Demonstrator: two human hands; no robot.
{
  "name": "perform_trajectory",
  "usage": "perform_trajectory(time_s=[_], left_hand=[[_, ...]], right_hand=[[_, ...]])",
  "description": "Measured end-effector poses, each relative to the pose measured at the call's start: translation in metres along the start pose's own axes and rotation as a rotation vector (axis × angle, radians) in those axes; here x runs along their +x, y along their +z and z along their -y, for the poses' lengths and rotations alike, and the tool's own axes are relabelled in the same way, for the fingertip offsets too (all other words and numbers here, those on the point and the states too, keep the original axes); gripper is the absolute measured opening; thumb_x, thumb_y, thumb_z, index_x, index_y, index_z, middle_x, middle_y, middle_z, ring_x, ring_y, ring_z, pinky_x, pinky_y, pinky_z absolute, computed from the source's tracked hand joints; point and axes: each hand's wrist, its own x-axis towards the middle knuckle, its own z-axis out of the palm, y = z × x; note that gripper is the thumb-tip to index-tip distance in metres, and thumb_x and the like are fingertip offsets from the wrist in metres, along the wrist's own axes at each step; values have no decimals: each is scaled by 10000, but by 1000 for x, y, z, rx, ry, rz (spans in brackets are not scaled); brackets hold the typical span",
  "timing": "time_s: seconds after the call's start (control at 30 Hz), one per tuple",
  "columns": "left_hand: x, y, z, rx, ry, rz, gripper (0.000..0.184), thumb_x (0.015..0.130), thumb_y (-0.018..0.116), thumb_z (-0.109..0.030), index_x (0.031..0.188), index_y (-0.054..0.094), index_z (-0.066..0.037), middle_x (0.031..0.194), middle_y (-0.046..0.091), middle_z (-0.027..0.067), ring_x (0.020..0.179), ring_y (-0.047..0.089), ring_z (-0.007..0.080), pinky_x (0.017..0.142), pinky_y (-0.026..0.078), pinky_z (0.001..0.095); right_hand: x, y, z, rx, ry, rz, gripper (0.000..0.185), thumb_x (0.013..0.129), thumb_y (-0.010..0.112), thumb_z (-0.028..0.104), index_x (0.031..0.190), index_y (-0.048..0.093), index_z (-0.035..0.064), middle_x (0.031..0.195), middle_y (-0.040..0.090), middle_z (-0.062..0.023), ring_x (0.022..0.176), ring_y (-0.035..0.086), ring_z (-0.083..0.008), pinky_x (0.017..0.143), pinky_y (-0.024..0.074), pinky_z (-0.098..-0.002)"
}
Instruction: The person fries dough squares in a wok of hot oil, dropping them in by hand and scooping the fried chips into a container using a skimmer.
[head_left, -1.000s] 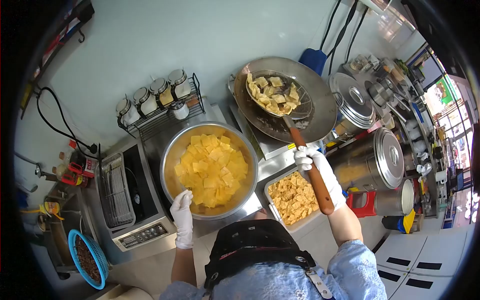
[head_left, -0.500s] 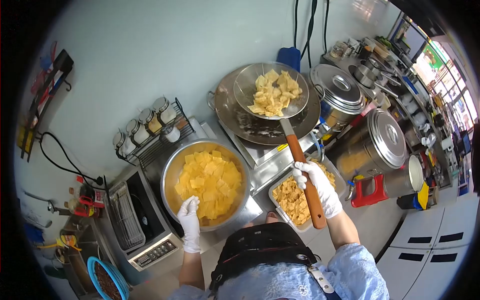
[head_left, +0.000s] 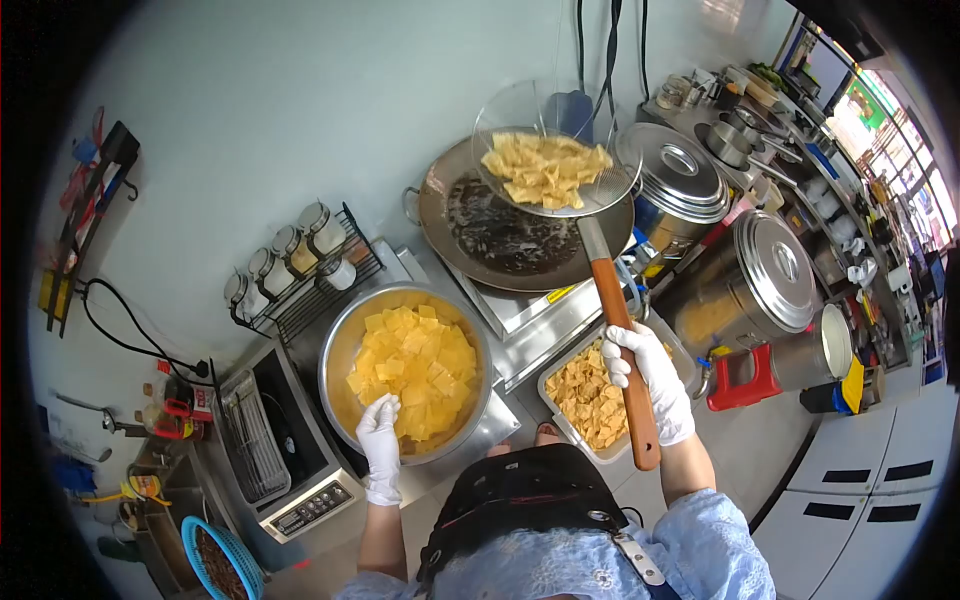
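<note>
Gloved in white, my right hand (head_left: 650,380) is wrapped round the wooden handle of a wire strainer (head_left: 606,190). Fried yellow pieces (head_left: 548,172) lie in its mesh, raised above the wok (head_left: 445,220), which holds dark, bubbly oil. My left hand (head_left: 380,450), also gloved, is at the near rim of a steel bowl (head_left: 334,400) with its fingers closed together; what they grip, if anything, is hidden. Flat yellow square sheets (head_left: 418,365) fill the bowl. Below the strainer handle stands a plastic tub (head_left: 552,392) of fried pieces (head_left: 588,400).
Seasoning jars (head_left: 290,248) stand on a wire rack (head_left: 318,285) by the wall. An induction cooker (head_left: 310,500) is at the left, with a blue basket (head_left: 215,560) below it. Large lidded pots (head_left: 680,165) and a red stool (head_left: 740,380) are at the right.
The strainer has risen out of the wok with the fried pieces and moved slightly right. My right hand has shifted with its handle. My left hand remains at the bowl's near rim.
</note>
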Motion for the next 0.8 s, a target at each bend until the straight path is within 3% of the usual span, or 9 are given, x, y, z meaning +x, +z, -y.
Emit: perform_trajectory(time_s=[0.2,0.27,0.5,0.8], left_hand=[[2,5,13,-3,28,13,187,933,557,-69,1083,632,14,998,676,103,872,640,143,765,484,238],[2,6,16,-1,26,19,188,933,559,-74,1081,633,13,994,677,103,871,641,144,763,486,239],[7,3,13,5,28,-18,193,931,569,-87,1086,637,5,993,678,92,877,640,141,761,484,235],[6,5,20,12,-1,-7,188,933,561,-85,1077,640,6,988,675,84,882,637,140,763,482,234]], right_hand=[[5,-11,-20,56,105,37,145,908,566,155,941,547,15,647,499,-3,457,408,-59,381,350,-206],[4,-11,-23,139,174,45,156,917,551,168,946,531,16,630,459,17,435,359,-39,353,312,-195],[-18,-1,-10,9,45,-8,156,899,576,165,931,551,14,645,506,-8,435,405,-61,372,350,-212],[-5,-8,-5,65,126,49,145,905,572,152,943,552,14,653,517,-15,450,421,-63,379,355,-213]])
